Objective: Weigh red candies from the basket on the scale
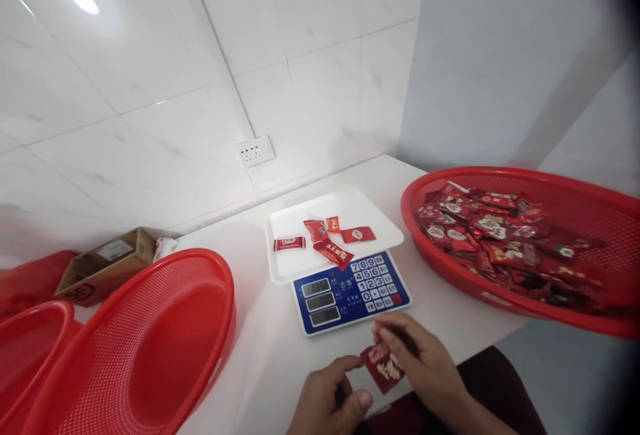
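A dark red packet [389,371] with cream lettering is at the table's near edge, between my hands. My right hand [423,363] is closed at its right side, thumb and fingertips pinched together above it; its fingers cover the packet's right edge. My left hand [331,395] is open, thumb and index finger apart, the index tip at the packet's left corner. Just beyond is a blue and white digital scale [350,292] with a white tray [290,268]. On the tray lie several red wrapped pieces, among them a small bar [289,243] and a flat packet [359,234].
A red basket [417,238] at right holds a heap of red wrapped packets [493,225]. Red baskets [165,355] stand at left, with a cardboard box [107,262] behind them. A tiled wall with a socket [255,151] borders the white table [250,348].
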A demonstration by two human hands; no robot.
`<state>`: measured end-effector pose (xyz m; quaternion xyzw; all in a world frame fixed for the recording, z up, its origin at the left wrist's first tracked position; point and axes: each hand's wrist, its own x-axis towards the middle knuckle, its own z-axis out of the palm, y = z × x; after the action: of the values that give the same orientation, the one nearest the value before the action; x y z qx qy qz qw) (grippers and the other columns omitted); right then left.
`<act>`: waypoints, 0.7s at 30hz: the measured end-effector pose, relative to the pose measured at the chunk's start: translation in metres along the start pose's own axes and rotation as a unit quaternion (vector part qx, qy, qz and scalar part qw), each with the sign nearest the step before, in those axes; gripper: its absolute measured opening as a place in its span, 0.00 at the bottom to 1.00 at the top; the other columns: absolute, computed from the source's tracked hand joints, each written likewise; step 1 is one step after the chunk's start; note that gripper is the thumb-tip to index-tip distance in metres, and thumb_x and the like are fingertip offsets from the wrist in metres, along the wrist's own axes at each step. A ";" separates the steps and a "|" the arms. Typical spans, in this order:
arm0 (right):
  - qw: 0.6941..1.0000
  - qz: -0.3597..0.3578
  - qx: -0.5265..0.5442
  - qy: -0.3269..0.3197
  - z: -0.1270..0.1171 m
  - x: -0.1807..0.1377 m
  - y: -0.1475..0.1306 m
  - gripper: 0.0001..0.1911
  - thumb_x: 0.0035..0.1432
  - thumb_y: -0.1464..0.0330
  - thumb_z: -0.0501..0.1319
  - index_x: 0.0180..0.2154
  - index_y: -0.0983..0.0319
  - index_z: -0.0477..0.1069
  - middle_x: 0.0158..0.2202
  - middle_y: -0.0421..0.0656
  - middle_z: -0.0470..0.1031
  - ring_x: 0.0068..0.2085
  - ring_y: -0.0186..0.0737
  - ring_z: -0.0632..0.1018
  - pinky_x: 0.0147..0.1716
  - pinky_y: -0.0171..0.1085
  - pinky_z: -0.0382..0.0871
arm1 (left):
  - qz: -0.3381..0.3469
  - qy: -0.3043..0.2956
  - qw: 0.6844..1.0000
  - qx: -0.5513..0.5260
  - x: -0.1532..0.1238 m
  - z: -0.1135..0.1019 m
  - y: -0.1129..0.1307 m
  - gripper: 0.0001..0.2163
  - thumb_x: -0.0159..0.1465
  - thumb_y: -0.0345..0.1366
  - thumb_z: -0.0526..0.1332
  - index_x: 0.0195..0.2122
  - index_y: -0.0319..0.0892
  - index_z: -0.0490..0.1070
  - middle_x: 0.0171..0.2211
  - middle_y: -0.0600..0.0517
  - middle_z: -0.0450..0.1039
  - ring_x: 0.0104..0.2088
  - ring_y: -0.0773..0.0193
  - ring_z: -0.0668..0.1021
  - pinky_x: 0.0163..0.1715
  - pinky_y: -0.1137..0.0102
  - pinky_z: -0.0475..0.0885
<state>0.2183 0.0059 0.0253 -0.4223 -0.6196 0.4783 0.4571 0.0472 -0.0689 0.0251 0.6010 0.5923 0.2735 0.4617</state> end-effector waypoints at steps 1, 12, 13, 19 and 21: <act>0.999 -0.029 -0.012 -0.011 0.003 -0.007 0.005 0.10 0.57 0.60 0.57 0.36 0.58 0.71 0.30 0.42 0.76 0.30 0.38 0.79 0.30 0.34 0.75 | 0.000 -0.008 0.999 -0.040 0.005 0.008 0.002 0.24 0.58 0.51 0.56 0.47 0.37 0.70 0.21 0.56 0.62 0.20 0.70 0.63 0.21 0.75 0.57; 0.987 -0.113 -0.031 -0.107 -0.013 -0.016 0.029 0.10 0.58 0.65 0.56 0.43 0.56 0.68 0.38 0.44 0.74 0.38 0.40 0.77 0.36 0.35 0.73 | -0.058 0.023 0.987 -0.151 0.025 0.029 0.026 0.12 0.54 0.43 0.61 0.26 0.38 0.68 0.21 0.57 0.60 0.23 0.70 0.61 0.24 0.75 0.57; 0.987 -0.105 -0.024 -0.118 -0.015 -0.014 0.031 0.12 0.58 0.64 0.56 0.45 0.56 0.67 0.40 0.45 0.74 0.39 0.41 0.76 0.37 0.36 0.73 | -0.049 0.041 0.993 -0.104 0.025 0.024 0.028 0.11 0.55 0.41 0.60 0.27 0.37 0.70 0.21 0.57 0.61 0.23 0.70 0.62 0.24 0.74 0.57; 0.984 -0.015 0.039 -0.176 -0.021 0.004 0.042 0.21 0.59 0.57 0.53 0.52 0.57 0.62 0.36 0.45 0.74 0.34 0.40 0.75 0.35 0.41 0.71 | -0.001 0.186 0.976 0.109 0.027 -0.029 0.045 0.09 0.60 0.39 0.56 0.28 0.40 0.70 0.23 0.55 0.66 0.25 0.68 0.66 0.25 0.75 0.59; 0.982 0.009 0.034 -0.185 -0.021 0.008 0.044 0.20 0.58 0.57 0.53 0.50 0.58 0.65 0.35 0.44 0.74 0.33 0.40 0.74 0.36 0.41 0.70 | 0.004 0.238 0.959 0.155 0.032 -0.053 0.051 0.11 0.61 0.42 0.55 0.28 0.41 0.69 0.21 0.57 0.64 0.23 0.68 0.65 0.23 0.75 0.59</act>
<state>0.2412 0.0259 -0.0135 -0.3160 -0.6729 0.5734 0.3443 0.0292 -0.0193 0.0857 0.5849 0.7178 0.3154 0.2078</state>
